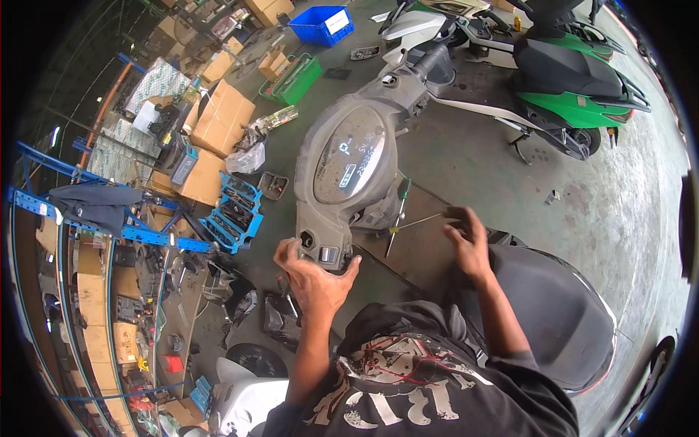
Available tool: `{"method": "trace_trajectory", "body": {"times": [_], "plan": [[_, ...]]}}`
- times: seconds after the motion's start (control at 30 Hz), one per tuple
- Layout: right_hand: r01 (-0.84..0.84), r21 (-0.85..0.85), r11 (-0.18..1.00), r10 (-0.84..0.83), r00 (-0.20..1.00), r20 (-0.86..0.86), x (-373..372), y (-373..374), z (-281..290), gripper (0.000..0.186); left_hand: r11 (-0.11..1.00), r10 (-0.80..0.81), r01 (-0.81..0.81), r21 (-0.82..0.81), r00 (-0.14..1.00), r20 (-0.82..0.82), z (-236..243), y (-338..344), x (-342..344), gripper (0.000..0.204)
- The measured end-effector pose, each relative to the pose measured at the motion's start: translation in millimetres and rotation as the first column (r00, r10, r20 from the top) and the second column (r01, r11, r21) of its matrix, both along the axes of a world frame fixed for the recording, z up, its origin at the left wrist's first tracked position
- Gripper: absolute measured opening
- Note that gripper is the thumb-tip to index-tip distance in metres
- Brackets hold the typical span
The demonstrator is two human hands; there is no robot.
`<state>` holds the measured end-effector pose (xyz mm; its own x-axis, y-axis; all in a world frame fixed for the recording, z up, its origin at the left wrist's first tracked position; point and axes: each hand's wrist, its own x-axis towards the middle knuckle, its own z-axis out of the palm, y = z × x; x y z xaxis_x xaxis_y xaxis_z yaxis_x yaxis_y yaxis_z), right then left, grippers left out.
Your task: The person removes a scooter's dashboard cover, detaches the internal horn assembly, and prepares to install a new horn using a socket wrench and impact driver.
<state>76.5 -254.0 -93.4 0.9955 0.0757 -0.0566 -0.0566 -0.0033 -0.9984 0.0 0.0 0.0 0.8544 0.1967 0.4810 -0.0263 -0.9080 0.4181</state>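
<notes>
My left hand grips the near end of a scooter's grey handlebar cover, fingers on one side and thumb on the other, beside a switch. Set in the cover is a lit oval instrument display. My right hand hovers to the right, fingers loosely curved and apart, nothing visible in it. Below it lies the brown footboard. A screwdriver with a green handle rests there, and a thin rod reaches toward my right fingertips; I see no contact.
The black scooter seat is beside my right forearm. A blue toolbox stands left of the handlebar, near cardboard boxes and blue shelving. Green and white scooters are parked at the far right. A green crate and blue bin stand beyond.
</notes>
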Motion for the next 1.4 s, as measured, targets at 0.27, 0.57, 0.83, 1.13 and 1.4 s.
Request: {"method": "trace_trajectory", "body": {"times": [0.27, 0.57, 0.83, 1.13, 1.4], "plan": [[-0.271, -0.195, 0.942, 0.226, 0.948, -0.225, 13, 113, -86, 0.052, 0.976, 0.122, -0.082, 0.201, 0.973, -0.197, 6, 6, -28, 0.105], [-0.074, -0.324, 0.943, -0.075, 0.901, -0.427, 9, 149, -299, 0.029, 0.909, 0.281, -0.137, 0.393, 0.899, -0.336, 25, 49, -13, 0.106], [-0.149, -0.835, 0.53, -0.114, 0.963, -0.244, 99, 129, -411, 0.042, 0.879, 0.197, -0.028, 0.476, 0.931, -0.308, 41, 76, 12, 0.108], [0.159, -0.781, 0.604, -0.256, 0.967, -0.001, 141, 145, -507, 0.04, 0.874, 0.337, -0.082, 0.479, 0.812, -0.477, 83, 76, 25, 0.104], [0.638, 0.582, 0.504, -0.565, 0.753, -0.337, 60, 138, -361, 0.033, 0.892, 0.429, -0.215, 0.399, 0.68, -0.594, 122, 113, 9, 0.1]]}}
